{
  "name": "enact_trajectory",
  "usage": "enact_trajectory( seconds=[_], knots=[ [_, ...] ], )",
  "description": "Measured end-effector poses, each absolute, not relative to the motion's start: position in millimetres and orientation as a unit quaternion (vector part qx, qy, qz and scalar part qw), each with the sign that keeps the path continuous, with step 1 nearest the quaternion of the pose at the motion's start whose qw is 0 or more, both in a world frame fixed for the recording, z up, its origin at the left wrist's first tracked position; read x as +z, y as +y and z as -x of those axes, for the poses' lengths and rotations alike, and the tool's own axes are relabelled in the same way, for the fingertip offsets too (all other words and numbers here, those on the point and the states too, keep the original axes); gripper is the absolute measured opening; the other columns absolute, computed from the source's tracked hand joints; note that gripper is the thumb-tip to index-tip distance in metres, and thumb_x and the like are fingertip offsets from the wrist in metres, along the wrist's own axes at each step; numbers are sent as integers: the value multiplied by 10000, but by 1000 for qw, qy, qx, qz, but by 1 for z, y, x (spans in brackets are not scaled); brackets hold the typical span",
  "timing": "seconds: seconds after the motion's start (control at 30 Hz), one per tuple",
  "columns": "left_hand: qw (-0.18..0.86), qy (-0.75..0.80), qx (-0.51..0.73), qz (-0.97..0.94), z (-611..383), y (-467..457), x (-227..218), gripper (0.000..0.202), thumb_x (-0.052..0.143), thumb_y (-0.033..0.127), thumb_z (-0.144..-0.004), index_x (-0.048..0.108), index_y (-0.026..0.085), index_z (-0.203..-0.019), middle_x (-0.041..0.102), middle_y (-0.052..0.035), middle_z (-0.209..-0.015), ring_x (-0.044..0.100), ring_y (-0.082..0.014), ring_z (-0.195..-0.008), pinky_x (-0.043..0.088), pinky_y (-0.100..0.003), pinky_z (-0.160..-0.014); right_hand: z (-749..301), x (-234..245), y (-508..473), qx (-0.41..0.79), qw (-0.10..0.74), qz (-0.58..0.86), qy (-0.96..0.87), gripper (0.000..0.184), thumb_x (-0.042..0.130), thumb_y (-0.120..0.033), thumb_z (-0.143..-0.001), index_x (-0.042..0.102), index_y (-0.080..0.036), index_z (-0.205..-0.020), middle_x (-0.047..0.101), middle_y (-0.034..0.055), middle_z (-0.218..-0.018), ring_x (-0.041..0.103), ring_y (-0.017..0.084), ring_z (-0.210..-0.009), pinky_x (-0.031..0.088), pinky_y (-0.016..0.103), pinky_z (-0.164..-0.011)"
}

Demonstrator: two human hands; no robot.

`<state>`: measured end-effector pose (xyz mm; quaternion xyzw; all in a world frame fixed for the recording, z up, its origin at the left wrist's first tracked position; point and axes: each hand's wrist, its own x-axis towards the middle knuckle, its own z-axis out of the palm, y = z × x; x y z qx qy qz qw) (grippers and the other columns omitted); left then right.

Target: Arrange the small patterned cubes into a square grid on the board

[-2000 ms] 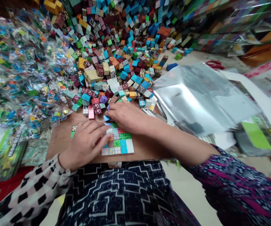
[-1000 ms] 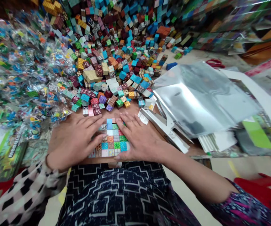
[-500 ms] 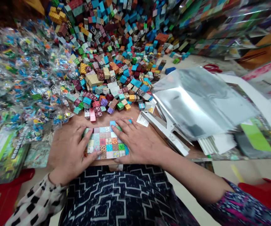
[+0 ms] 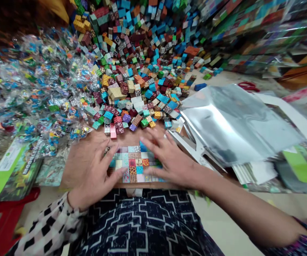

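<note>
A flat array of small printed cubes (image 4: 132,164), packed edge to edge in many colours, lies near the front edge of the brown board. My left hand (image 4: 98,172) is at its left end, fingers apart, thumb along the lower left cubes. Over the right end spreads my right hand (image 4: 172,158), slightly blurred, its fingers stretched out and covering some cubes. Whether its fingertips touch them I cannot tell. Beyond the hands rises a large heap of loose printed blocks (image 4: 140,81).
Small clear bags with colourful pieces (image 4: 49,81) pile up at left, behind green-edged printed packs (image 4: 6,167). A metal stapler (image 4: 193,147) lies right of my right hand, partly under clear plastic sleeves (image 4: 238,124). Red-handled scissors (image 4: 248,86) lie farther back.
My right hand has shifted right relative to the cube array and looks less pressed onto it. My left hand stays at the left end. The whole view has moved slightly.
</note>
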<state>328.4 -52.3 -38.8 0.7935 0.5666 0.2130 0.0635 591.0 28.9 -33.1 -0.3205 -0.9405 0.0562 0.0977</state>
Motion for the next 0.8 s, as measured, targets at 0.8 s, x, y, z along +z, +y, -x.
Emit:
enact_trajectory(
  seconds=[0.8],
  knots=[
    [10, 626, 136, -768, -311, 33, -24, 446, 459, 325, -946, 554, 73, -1301, 670, -161, -1145, 604, -318, -1044, 481, -465, -923, -519, -10, 95, 13, 33, 292, -956, 264, 506, -365, -969, 716, -206, -951, 677, 78, -1019, 447, 257, -971, 188, 386, -768]
  ],
)
